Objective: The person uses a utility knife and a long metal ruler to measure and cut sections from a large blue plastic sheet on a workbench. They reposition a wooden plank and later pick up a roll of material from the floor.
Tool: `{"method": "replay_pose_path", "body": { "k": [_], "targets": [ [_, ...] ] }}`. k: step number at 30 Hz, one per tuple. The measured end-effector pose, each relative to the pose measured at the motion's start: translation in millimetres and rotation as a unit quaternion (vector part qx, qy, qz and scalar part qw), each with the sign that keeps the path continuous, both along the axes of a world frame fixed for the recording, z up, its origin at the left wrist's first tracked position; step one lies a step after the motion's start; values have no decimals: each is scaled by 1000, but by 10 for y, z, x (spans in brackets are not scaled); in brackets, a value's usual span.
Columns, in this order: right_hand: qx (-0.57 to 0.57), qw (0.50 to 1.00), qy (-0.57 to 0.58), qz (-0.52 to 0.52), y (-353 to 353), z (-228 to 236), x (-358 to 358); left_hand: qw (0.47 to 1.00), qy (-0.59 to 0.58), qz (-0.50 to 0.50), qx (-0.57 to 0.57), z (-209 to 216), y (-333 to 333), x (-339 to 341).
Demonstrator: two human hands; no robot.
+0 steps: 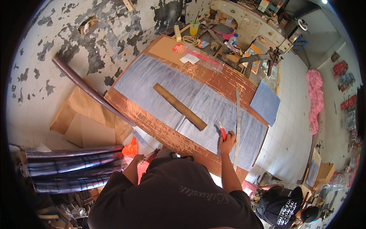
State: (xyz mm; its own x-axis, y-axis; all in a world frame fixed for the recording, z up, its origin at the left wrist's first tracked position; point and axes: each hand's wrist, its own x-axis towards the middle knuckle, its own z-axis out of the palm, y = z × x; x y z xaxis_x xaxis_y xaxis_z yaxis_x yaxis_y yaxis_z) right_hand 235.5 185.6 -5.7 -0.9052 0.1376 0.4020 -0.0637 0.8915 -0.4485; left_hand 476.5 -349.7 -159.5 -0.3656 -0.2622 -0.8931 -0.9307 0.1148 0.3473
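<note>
My right hand (227, 143) is closed around a red utility knife (223, 133), whose blade points away from me over the grey-blue sheet (148, 91) on the table. Just right of that hand lies a long thin metal ruler (238, 114), running from near the far edge towards me. A flat wooden strip (180, 107) rests at a slant on the sheet, left of the knife. My left hand (139, 158) hangs low beside my body, off the table, near a red and orange plastic piece (130, 148). Its fingers are too small and partly hidden to make out.
Shiny dark rolls (72, 168) lie at the left, below brown cardboard (87, 118) and a leaning dark tube (84, 84). A smaller blue sheet (265, 102) overhangs the table's right edge. A cluttered bench (244, 45) stands beyond. Another person (280, 206) is low at the right.
</note>
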Motion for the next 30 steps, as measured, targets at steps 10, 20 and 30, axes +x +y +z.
{"method": "replay_pose_path", "body": {
  "k": [10,20,30],
  "targets": [
    [48,998,-14,-25,-113,-45,-51,968,137,200,-67,-178,-1579,-773],
    [48,976,-34,-210,-450,-234,-11,831,318,444,-105,479,-1931,-2379],
    [94,965,-10,-244,-540,-243,27,895,243,281,-246,544,-1763,-2732]
  ]
}}
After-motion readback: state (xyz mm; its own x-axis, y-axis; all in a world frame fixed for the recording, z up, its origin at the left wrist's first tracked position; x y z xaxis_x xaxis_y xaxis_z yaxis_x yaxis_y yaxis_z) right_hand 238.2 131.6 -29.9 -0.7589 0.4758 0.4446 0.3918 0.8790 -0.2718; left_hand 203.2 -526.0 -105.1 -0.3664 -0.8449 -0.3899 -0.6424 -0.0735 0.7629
